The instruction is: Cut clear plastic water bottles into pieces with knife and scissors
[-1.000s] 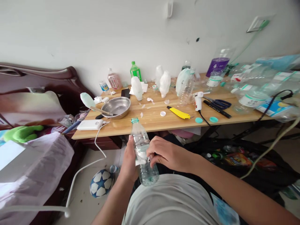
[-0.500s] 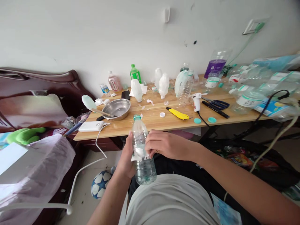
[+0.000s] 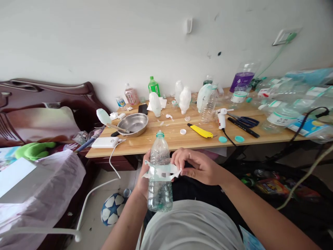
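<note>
A clear plastic bottle (image 3: 160, 194) with a green neck stands nearly upright in front of my body, below the table's front edge. My left hand (image 3: 143, 178) is closed around its left side; the fingers behind the bottle are hidden. A torn white and pale green label (image 3: 162, 172) wraps loosely round the bottle's middle, its ragged ends sticking out on both sides. With thumb and fingertips, my right hand (image 3: 199, 166) pinches the label's right end and holds it away from the plastic.
On the wooden table (image 3: 130, 147) lie a metal bowl (image 3: 135, 125), a yellow utility knife (image 3: 200, 131), a hot glue gun (image 3: 222, 118), scissors (image 3: 246, 121) and a black marker (image 3: 243, 127). Several white-coated bottles (image 3: 155, 104) stand behind. More clear bottles (image 3: 279, 114) crowd the right side.
My right hand has moved right, drawing the label's end away from the bottle. The bottle now stands more upright and the label shows more fully. The whole view has shifted slightly.
</note>
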Demonstrator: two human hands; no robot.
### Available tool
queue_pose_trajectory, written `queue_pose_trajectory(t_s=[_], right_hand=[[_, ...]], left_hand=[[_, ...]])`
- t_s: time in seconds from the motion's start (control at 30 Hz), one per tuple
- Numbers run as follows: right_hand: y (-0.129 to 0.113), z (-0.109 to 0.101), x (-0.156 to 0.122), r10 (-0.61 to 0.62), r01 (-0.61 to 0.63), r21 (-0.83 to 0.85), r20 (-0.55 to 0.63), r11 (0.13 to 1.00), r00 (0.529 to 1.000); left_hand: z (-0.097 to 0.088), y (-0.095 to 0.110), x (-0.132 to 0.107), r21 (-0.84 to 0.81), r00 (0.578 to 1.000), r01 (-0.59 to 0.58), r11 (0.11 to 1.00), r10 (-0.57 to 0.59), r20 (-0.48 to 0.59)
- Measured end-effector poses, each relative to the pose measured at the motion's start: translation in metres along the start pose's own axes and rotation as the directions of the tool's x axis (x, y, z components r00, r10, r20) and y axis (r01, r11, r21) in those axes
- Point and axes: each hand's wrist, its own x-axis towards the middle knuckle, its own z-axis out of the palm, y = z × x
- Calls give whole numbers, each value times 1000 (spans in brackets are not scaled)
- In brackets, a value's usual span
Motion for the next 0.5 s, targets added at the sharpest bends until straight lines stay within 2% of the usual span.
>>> queue_pose_trajectory(t_s=[0.07,0.17,0.27,0.33,0.4,0.5], right_hand=[[-13,-3,-3,64,-60,-95,37,994,997],[-31,3,-2,113,-78,-357,77,931,991],[-39,19,1,83,-110,-558,-74,822,994],[-40,29,3,74,-163,-591,-172,790,982],[-40,37,3,110,-208,-588,-197,782,974],[-41,47,3,148,-280,-564,-269,777,952]], left_hand=[[3,2,-2,11,999,26,1000,-26,40],[10,2,-5,28,995,-86,996,88,-56],[16,-1,-8,61,966,-208,976,215,-141],[19,-3,-9,75,957,-242,967,251,-146],[20,-5,-10,85,936,-297,951,307,-171],[21,-7,-11,96,866,-423,901,433,-250]])
